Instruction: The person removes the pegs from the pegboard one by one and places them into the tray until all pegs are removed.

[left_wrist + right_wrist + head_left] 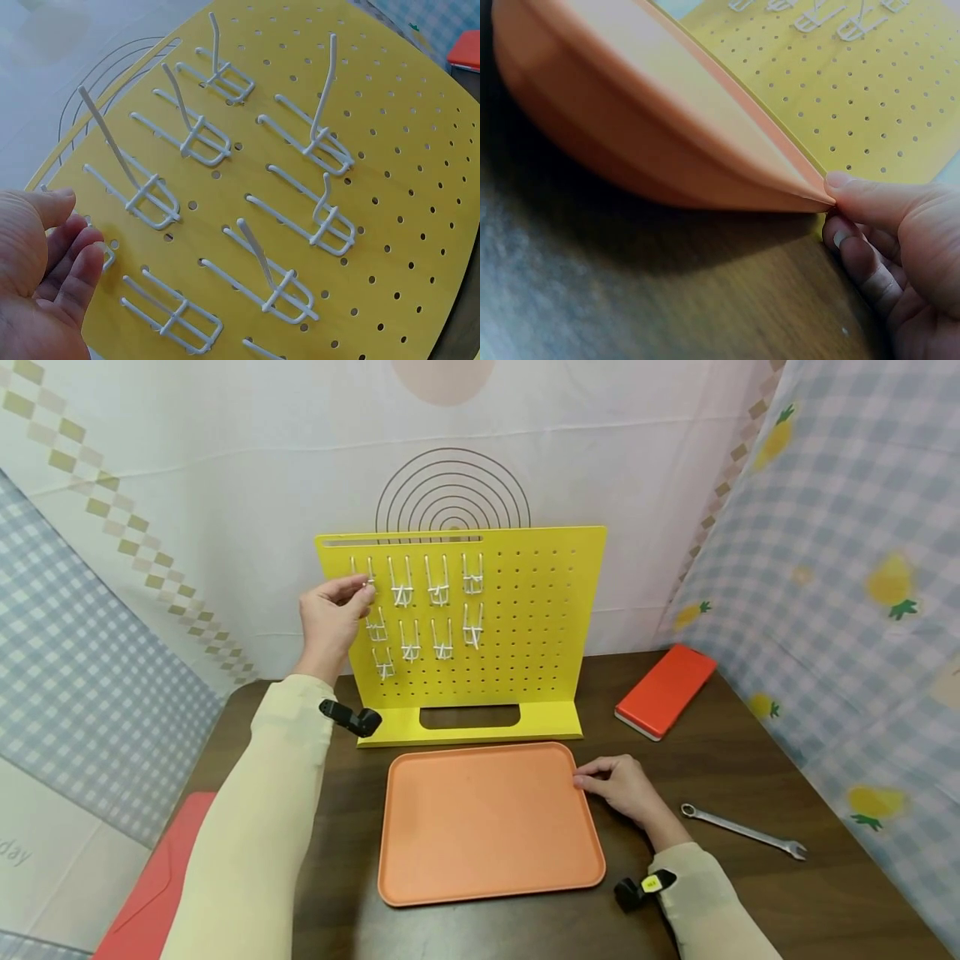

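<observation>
A yellow pegboard (525, 689) stands upright on the table, with several white wire hooks (438, 589) set in its left part. At the upper left corner my left hand (330, 618) pinches a white pegboard hook (370, 568), which its fingers partly cover. In the left wrist view, thumb and fingers close round that hook at the edge, and the other hooks (281, 289) stick out beside it. An orange tray (487, 827) lies flat before the board, nothing on it. My right hand (624, 787) pinches the tray's right rim between thumb and fingers.
A red box-like case (666, 692) lies to the right of the board. Nearer, right of my right hand, is a metal wrench (742, 832). A red flat item (161, 877) shows at the left edge, partly behind my sleeve. Cloth curtains (847, 543) surround the table.
</observation>
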A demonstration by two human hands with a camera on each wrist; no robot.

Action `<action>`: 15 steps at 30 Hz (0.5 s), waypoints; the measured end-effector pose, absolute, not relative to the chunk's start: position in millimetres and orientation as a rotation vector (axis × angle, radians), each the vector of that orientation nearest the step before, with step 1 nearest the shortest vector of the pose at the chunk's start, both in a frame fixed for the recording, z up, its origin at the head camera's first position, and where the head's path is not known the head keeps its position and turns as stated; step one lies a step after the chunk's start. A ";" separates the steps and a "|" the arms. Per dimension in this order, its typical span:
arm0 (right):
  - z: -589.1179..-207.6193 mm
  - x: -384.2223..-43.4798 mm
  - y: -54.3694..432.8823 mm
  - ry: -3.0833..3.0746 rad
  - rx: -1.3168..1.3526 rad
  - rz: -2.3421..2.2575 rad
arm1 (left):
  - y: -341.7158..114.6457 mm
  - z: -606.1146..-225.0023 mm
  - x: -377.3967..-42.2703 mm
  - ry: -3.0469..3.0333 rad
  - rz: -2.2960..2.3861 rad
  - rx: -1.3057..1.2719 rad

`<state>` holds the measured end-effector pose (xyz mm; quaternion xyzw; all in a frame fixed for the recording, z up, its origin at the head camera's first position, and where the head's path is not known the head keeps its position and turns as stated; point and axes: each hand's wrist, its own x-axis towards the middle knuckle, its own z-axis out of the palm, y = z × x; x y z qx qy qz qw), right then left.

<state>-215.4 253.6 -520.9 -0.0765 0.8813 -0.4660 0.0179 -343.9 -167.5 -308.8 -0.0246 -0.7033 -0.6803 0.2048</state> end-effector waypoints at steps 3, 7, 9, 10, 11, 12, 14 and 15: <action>-520.8 -215.3 253.2 2.737 -0.238 -1.452 | -167.3 -308.8 -344.5 -1.947 -1.914 -0.067; -521.2 -215.5 253.0 2.739 -0.242 -1.454 | -167.3 -308.4 -344.9 -1.936 -1.924 -0.065; -521.3 -215.5 253.1 2.743 -0.244 -1.452 | -167.4 -308.2 -344.9 -1.936 -1.920 -0.062; -521.3 -215.4 253.1 2.746 -0.244 -1.450 | -167.4 -308.1 -344.6 -1.940 -1.911 -0.062; -521.2 -215.4 253.2 2.748 -0.245 -1.450 | -167.5 -308.2 -344.5 -1.943 -1.902 -0.060; -520.9 -215.1 253.0 2.746 -0.243 -1.452 | -167.5 -308.2 -344.4 -1.944 -1.894 -0.059; -520.5 -215.0 253.0 2.746 -0.245 -1.450 | -168.1 -308.4 -344.5 -1.941 -1.886 -0.054; -520.2 -214.9 252.9 2.746 -0.246 -1.450 | -168.4 -308.7 -344.5 -1.941 -1.879 -0.053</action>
